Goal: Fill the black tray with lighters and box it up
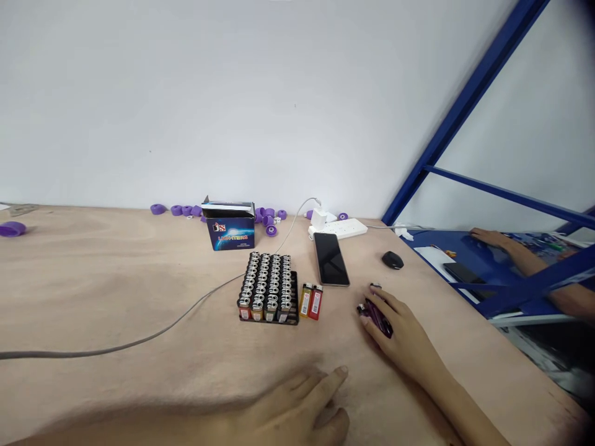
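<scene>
Dark purple lighters (379, 317) lie under the fingers of my right hand (402, 331), which is closed over them at the table top. Their exact number is partly hidden. My left hand (302, 402) is low in the middle, fingers stretched out and thumb apart, holding nothing. Ahead of it, a yellow lighter (305, 301) and a red lighter (315, 302) lie side by side. Just left of them is a black tray (294, 300) with rows of upright metal-topped lighters (266, 285). The tray's right-hand column shows bare slots.
Behind the tray stands an opened dark blue lighter box (232, 234). A phone (331, 259), a white power strip (346, 229) and a black mouse (393, 260) lie to the right. A grey cable (153, 336) crosses the left. Another person's hand (493, 238) is beyond the blue frame (418, 167).
</scene>
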A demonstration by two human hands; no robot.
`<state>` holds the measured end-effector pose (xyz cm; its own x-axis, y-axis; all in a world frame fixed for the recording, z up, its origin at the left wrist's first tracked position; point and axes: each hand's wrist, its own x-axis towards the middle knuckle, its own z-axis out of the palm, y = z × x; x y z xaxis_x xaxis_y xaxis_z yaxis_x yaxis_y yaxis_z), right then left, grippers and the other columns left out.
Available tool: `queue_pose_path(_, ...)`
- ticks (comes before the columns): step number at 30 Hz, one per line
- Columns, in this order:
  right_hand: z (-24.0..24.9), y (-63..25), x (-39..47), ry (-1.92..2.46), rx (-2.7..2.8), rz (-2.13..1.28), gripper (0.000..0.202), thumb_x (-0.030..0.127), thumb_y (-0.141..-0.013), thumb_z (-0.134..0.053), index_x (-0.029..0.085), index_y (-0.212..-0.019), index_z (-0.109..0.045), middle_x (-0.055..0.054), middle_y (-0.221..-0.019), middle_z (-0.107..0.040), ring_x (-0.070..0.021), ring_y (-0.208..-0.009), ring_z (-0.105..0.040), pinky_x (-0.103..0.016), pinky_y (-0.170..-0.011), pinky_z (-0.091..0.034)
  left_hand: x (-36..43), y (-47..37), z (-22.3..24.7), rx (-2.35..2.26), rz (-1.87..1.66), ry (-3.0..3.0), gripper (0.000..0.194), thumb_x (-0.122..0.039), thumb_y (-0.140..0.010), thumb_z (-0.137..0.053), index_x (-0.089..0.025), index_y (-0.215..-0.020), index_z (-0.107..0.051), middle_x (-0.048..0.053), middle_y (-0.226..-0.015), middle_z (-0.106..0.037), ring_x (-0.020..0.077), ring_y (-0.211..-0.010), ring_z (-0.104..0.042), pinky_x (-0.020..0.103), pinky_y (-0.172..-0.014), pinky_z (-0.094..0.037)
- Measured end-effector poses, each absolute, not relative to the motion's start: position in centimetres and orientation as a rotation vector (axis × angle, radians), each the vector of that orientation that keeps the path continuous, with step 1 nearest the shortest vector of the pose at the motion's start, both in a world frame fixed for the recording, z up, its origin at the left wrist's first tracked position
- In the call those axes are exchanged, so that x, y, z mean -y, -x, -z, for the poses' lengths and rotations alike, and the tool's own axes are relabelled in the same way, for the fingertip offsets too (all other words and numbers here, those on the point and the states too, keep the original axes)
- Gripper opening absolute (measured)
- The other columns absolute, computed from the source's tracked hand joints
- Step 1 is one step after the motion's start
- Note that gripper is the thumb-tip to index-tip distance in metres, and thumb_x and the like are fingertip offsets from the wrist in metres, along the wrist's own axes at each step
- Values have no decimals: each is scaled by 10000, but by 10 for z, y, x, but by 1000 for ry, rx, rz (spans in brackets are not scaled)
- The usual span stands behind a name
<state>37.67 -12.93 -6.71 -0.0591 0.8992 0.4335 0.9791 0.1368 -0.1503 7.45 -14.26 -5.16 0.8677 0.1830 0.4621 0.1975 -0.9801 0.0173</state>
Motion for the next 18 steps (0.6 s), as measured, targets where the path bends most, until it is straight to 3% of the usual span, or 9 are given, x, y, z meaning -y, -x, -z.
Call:
queue_pose_path(8, 60, -310, 159, 1567, 1944, 194, 202, 251, -931, -511, 214, -1039, -679, -138, -1159, -700, -287, -1053, -691, -461, -895, -601, 144, -72, 48, 295, 649, 3067, 250, -351, -1022, -474, -153, -1106, -603, 192, -1362, -584, 234, -1066, -643, 324, -1043, -459)
queue_pose_path(18, 54, -304, 155, 1431, 1825, 290, 142, 158, -906, -559, 218, -974, -667, -109, -1145, -690, -233, -997, -717, -359, -849, -611, 148, -70, 62, 390, 712, 3087, 139, -245, -997, -509, -182, -1112, -556, 158, -1450, -492, 239, -1125, -622, 338, -1023, -497)
